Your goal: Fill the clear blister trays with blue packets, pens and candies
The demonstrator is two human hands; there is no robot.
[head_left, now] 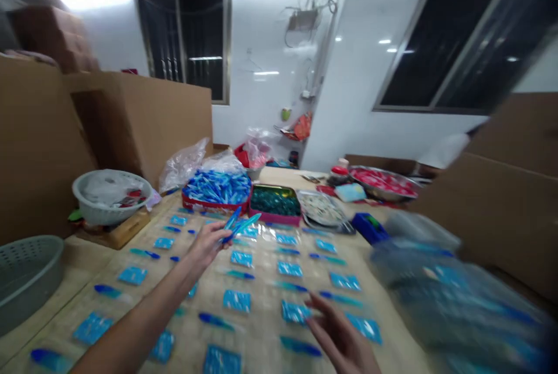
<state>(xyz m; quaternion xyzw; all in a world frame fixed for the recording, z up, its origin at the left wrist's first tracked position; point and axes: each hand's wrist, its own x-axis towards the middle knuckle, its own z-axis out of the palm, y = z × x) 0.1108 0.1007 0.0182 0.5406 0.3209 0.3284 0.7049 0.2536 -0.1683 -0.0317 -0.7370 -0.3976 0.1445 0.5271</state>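
Note:
My left hand [206,246] is closed around a few slim, pointed blue and teal plastic pieces [244,226], held above the far half of the table; their exact kind does not show. My right hand [340,333] hovers over the near right part of the table with thumb and fingers apart, seemingly holding nothing. It is nearest to a small blue packet [296,312]. Rows of clear plastic trays or bags cover the table, with blue packets [238,301] and slim blue-teal pieces [215,321] lying in or on them.
A red-rimmed tray heaped with blue pieces [218,188], a dark green-filled tray [275,200] and a metal tray [321,209] stand behind. Baskets [30,281] are at left. Stacked clear packages [462,298], blurred, sit at right. Cardboard boxes [170,124] flank the table.

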